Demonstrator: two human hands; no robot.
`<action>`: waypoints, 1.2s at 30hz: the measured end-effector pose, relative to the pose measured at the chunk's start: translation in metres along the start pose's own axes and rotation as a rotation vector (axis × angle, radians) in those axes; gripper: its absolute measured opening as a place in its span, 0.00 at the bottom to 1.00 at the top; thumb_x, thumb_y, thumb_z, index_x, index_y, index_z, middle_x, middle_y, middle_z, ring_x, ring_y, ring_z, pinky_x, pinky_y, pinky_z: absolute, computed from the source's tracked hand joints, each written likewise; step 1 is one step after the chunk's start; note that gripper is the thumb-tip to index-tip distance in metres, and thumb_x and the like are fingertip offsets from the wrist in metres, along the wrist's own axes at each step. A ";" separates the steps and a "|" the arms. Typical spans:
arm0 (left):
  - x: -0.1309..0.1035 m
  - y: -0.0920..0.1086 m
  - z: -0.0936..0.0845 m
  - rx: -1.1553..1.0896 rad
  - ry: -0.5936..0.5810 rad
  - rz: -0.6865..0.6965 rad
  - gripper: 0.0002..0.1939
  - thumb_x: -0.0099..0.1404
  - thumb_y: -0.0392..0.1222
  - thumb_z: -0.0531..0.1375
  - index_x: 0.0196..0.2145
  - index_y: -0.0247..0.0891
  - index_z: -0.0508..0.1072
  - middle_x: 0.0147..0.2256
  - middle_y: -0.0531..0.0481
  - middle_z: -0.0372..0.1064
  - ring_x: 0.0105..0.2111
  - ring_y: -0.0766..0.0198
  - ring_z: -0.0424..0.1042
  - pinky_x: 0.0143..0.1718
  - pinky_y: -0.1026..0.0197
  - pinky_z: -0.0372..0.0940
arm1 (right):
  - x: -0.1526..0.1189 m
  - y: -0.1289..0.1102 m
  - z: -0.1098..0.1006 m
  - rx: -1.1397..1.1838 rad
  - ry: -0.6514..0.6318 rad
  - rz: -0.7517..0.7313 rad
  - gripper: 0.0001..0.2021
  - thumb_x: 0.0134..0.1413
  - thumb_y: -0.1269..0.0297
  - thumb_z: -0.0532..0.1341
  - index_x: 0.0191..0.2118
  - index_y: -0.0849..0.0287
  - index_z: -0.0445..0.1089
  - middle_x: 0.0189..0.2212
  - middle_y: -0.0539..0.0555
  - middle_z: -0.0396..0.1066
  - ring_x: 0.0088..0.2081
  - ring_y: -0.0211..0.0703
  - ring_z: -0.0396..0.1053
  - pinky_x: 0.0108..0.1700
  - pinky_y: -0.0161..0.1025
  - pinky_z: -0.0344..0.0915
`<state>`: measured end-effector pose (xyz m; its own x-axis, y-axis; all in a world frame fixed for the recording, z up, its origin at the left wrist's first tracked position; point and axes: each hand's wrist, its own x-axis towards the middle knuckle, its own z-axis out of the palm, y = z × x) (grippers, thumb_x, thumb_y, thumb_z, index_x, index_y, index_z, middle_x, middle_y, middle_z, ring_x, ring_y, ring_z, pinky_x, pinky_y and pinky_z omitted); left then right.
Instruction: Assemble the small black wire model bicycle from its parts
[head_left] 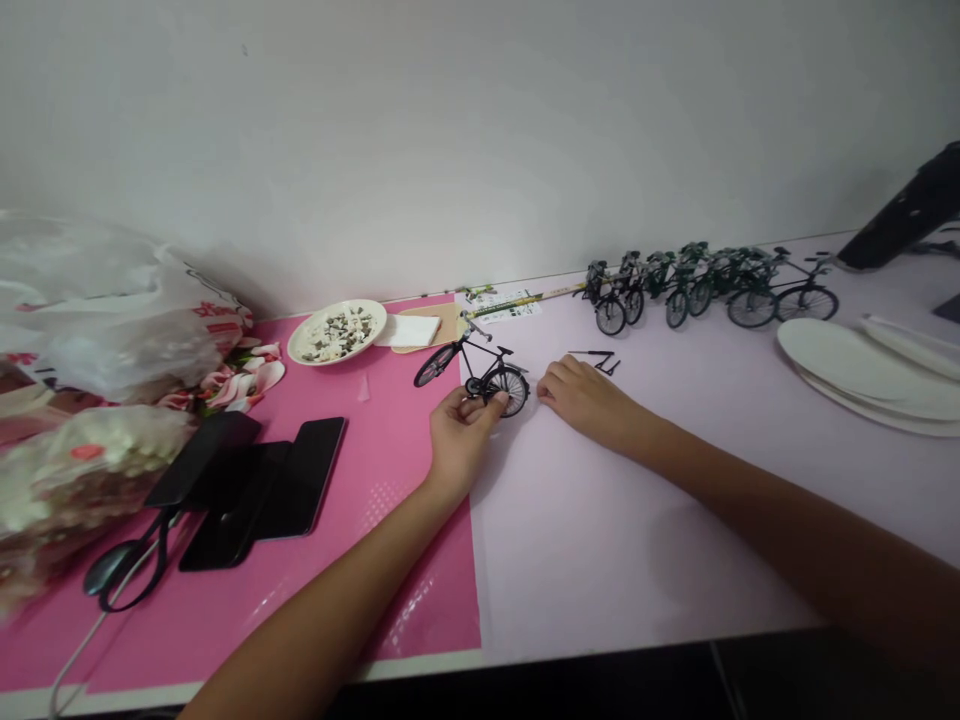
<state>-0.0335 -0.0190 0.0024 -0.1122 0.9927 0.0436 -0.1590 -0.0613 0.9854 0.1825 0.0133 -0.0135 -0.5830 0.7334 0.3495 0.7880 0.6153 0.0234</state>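
Observation:
My left hand (463, 435) grips a small black model bicycle (480, 365) by its lower part near the rear wheel. The bicycle is raised a little and tilted, its front wheel pointing left. Close to the rear wheel, on the right, is my right hand (577, 395), with its fingers curled together; whether something small is between them is hidden. Thin black parts (606, 364) lie on the table just behind my right hand.
Several finished-looking model bicycles (697, 280) stand along the wall at the back right, near white plates (862, 375). A plate of small parts (337, 333) sits back left. Black phones (304, 480), a cable and plastic bags (97, 320) occupy the left side.

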 end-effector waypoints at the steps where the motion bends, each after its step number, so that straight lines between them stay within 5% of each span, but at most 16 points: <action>1: 0.000 0.000 0.000 -0.003 0.001 -0.004 0.32 0.47 0.54 0.79 0.23 0.40 0.58 0.21 0.63 0.48 0.21 0.75 0.50 0.22 0.68 0.48 | 0.000 -0.001 0.002 -0.043 -0.004 -0.001 0.10 0.71 0.69 0.57 0.40 0.61 0.76 0.39 0.61 0.73 0.43 0.54 0.66 0.44 0.46 0.61; 6: -0.002 0.001 0.002 -0.026 0.010 -0.035 0.28 0.47 0.51 0.78 0.24 0.38 0.63 0.20 0.61 0.57 0.22 0.73 0.61 0.25 0.69 0.58 | -0.001 0.000 0.006 -0.095 0.008 0.015 0.12 0.72 0.69 0.54 0.39 0.62 0.74 0.37 0.62 0.72 0.42 0.55 0.65 0.43 0.48 0.60; 11: -0.003 -0.001 0.002 -0.012 0.002 -0.048 0.22 0.49 0.51 0.77 0.28 0.36 0.70 0.23 0.55 0.69 0.24 0.68 0.71 0.30 0.66 0.68 | -0.001 -0.004 0.000 0.232 0.155 0.065 0.11 0.74 0.69 0.51 0.38 0.57 0.66 0.39 0.59 0.69 0.42 0.53 0.64 0.45 0.48 0.62; 17: -0.008 0.001 0.005 0.057 -0.037 -0.048 0.18 0.50 0.46 0.76 0.29 0.35 0.74 0.25 0.50 0.75 0.24 0.66 0.73 0.26 0.66 0.66 | -0.003 -0.023 -0.003 0.479 0.284 -0.028 0.08 0.73 0.73 0.51 0.39 0.53 0.58 0.38 0.55 0.65 0.42 0.50 0.63 0.44 0.48 0.63; 36: -0.012 0.002 0.006 0.125 -0.087 -0.014 0.16 0.50 0.44 0.75 0.25 0.36 0.72 0.24 0.53 0.72 0.21 0.70 0.68 0.22 0.68 0.61 | -0.004 -0.027 -0.003 0.510 0.256 -0.046 0.12 0.70 0.78 0.50 0.37 0.52 0.54 0.37 0.54 0.63 0.41 0.50 0.60 0.43 0.49 0.62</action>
<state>-0.0263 -0.0306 0.0046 -0.0244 0.9990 0.0385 -0.0359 -0.0393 0.9986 0.1644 -0.0068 -0.0128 -0.4980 0.6480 0.5763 0.5306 0.7533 -0.3885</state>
